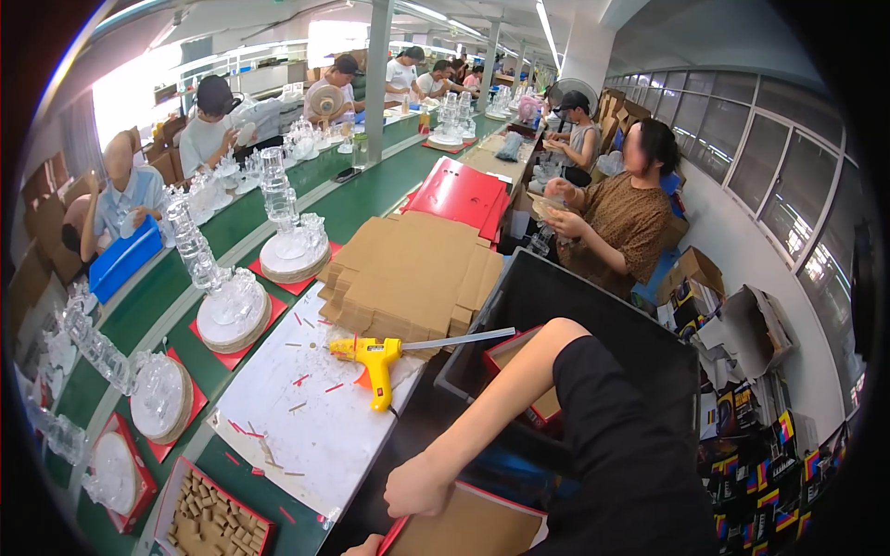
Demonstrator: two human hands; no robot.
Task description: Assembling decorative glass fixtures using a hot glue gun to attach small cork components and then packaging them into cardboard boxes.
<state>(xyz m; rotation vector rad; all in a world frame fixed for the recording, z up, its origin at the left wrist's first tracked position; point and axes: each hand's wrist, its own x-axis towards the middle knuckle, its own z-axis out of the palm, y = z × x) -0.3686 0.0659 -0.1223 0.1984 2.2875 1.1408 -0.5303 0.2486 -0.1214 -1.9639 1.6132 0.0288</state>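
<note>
Working at the near end of a long green assembly bench (362, 199), I'm leaning over a flat brown cardboard box with red edging (464, 524), which is lying at the bottom of frame w/ its long axis running roughly left-right in front of me. My right hand (419, 485) is pressing down on the box's upper-left rim, fingers curled over the edge, so it's closed on the box rather than spread wide. My left hand (363, 547) is barely showing at the frame's bottom edge, touching the box's red corner; can't tell if it's gripping or just resting. Both hands are sitting at the box's left end, right hand the better placed. Beyond the right hand, up & to the left on a white board (278, 417), a yellow glue gun (375, 357) is lying on its side, nozzle pointing left, well apart from either hand, nearer the right.
</note>
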